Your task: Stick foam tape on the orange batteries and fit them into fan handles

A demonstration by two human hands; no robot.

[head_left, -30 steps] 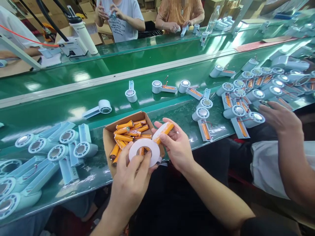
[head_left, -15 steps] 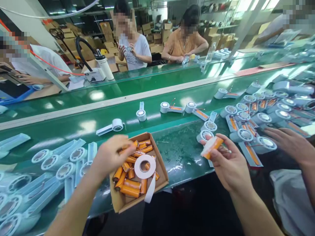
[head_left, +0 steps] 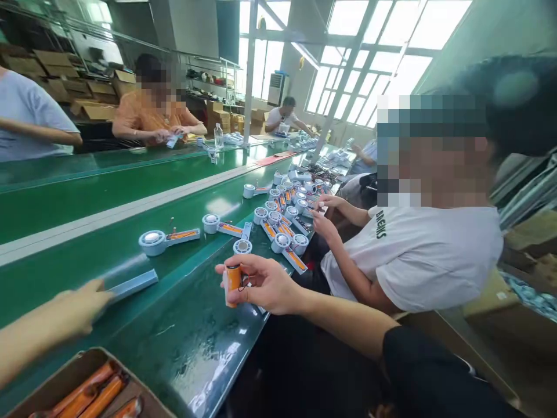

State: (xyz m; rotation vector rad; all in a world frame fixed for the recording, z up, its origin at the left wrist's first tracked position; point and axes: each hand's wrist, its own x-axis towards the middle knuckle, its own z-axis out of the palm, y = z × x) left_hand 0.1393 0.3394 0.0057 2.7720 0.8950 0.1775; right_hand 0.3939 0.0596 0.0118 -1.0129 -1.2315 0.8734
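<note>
My right hand (head_left: 265, 284) pinches an orange battery pack (head_left: 235, 277) with a white strip along one side and a thin dark wire, held up over the bench. On the left, my left hand (head_left: 78, 307), blurred by motion, is closed around one end of a light blue handheld-fan housing (head_left: 136, 285). The housing's trough-like handle points away to the right; its round head is hidden by the hand. Below my left hand stands a cardboard box (head_left: 143, 395) of orange battery packs (head_left: 102, 395), partly cut off by the frame.
Fan housings with orange batteries fitted (head_left: 187, 235) lie along the green belt (head_left: 108, 209). More fan housings (head_left: 282, 241) are heaped near a co-worker in a white shirt (head_left: 435, 249) at my right. Other people sit across the line, near a clear bottle (head_left: 218, 135).
The view has swung right. My left hand has left the battery box and reached to a fan housing on the belt. My right hand still holds the battery pack, now more upright.
</note>
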